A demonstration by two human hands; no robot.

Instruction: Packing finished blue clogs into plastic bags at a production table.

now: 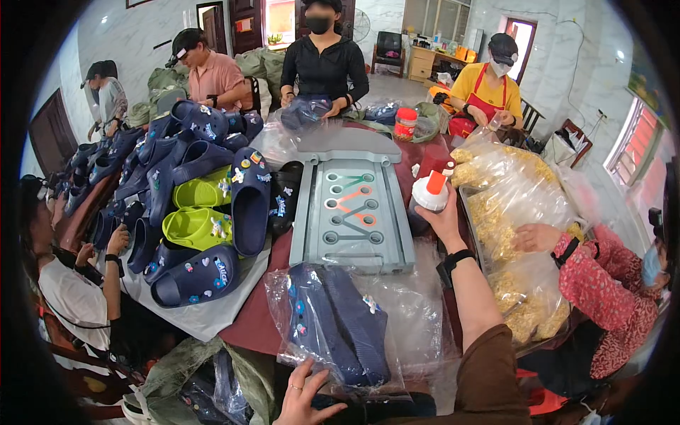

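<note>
My right hand (pixel 445 218) is wrapped round a dark bottle (pixel 428 193) with a white top and an orange cap, beside the grey plastic board. Near the table's front edge my left hand (pixel 306 395) has its fingers apart, close to a clear plastic bag (pixel 276 292); whether it touches the bag I cannot tell. Inside that bag lies a pair of navy clogs (pixel 336 322) with small charms on them. Beyond the bag sits the grey board (pixel 354 249), marked with rings joined by green, orange and grey lines.
Navy clogs (pixel 205 280) and lime-green clogs (pixel 195 228) are heaped at the left. On the right a tray (pixel 464 205) carries bags of yellow pieces (pixel 499 234), where a co-worker's hand (pixel 537 238) rests. A red-lidded jar (pixel 406 124) stands behind. Several people sit or stand around the table.
</note>
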